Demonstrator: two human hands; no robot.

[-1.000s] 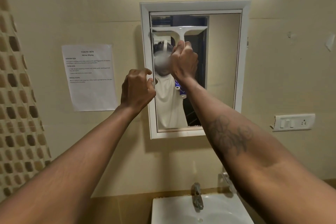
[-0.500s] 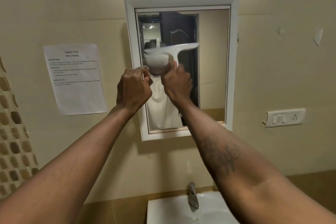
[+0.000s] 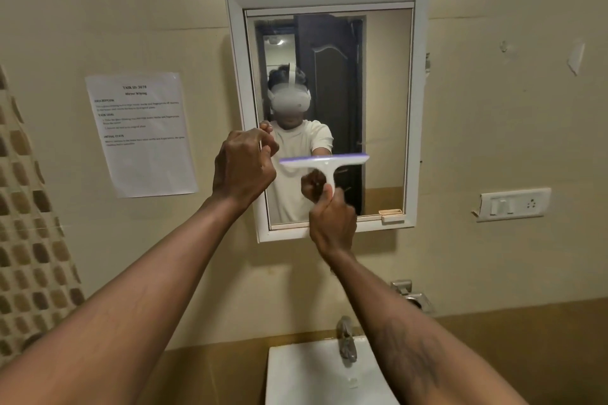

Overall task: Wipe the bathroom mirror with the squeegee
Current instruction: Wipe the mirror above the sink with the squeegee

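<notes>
Squeegee (image 3: 324, 161): white, purple blade edge, T-shaped; blade level against the lower middle of the mirror (image 3: 385, 108), handle pointing down.
Right hand (image 3: 332, 217): fingers wrapped round the handle.
Left hand (image 3: 243, 164): fingers curled at the mirror's white left frame; cannot tell whether they grip it.
Paper sheet (image 3: 141, 135), on the wall left of the mirror: "TASK ID: 3078", "Mirror Wiping", "TASK GOAL", "INITIAL STATE"; smaller print unreadable.
Switch plate (image 3: 513, 204): right wall.
Basin (image 3: 306, 371) with tap (image 3: 347, 340): below the mirror.

The cream wall (image 3: 493, 141) carries a mirror (image 3: 388, 92) in a white frame, a printed sheet (image 3: 141, 135) to its left, a switch plate (image 3: 513, 204) to its right, and a basin (image 3: 306, 378) with a tap (image 3: 347, 342) below.
</notes>
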